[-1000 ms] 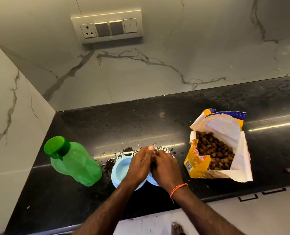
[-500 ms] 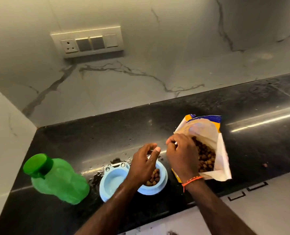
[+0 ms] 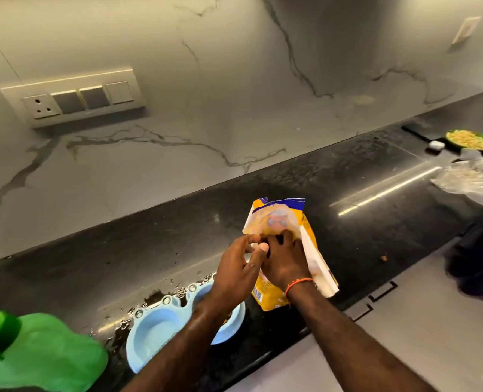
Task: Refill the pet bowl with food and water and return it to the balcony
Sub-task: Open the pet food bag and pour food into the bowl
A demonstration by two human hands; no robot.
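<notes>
A green bottle (image 3: 36,352) is seen lying at the near left edge of the black table (image 3: 121,250), blurred. Just beside it, to its right, a pale blue double bowl (image 3: 155,335) is set on the table among water drops. Its left well looks empty of food; its right well is mostly covered by the left forearm, and a little brown kibble is glimpsed there.

Beyond the bowl, the left hand (image 3: 236,274) is held at the mouth of a yellow food bag (image 3: 288,222), fingers loosely spread and nothing gripped. The right hand (image 3: 287,261), an orange thread at its wrist, is reached into the bag's opening; whether kibble is held cannot be told.

One kibble piece (image 3: 384,258) lies on the table right of the bag. Farther right, a clear plastic bag (image 3: 475,182) and a green dish (image 3: 466,140) of yellowish bits are seen. A switch panel (image 3: 73,99) is mounted on the marble wall behind.
</notes>
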